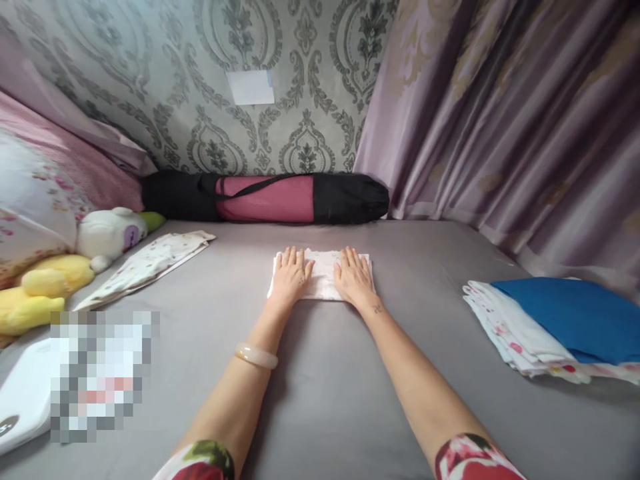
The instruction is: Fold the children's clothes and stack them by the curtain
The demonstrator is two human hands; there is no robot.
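A small folded white cloth (323, 277) with a faint pattern lies flat on the grey sheet, in the middle of the view. My left hand (291, 275) rests palm down over its left side, fingers stretched away from me. Over the right side lies my right hand (354, 277), also flat with fingers extended. Both hands press on the cloth without gripping it, and its middle shows between my thumbs. A pale bangle (256, 356) circles my left forearm.
To the right is a stack of folded cloths (520, 327) topped by a blue piece (575, 320). A black and pink rolled bag (265, 198) lies along the wall. At left are plush toys (113, 233), a patterned folded cloth (150, 267), a white device (30, 380) and a blurred-out item (105, 373).
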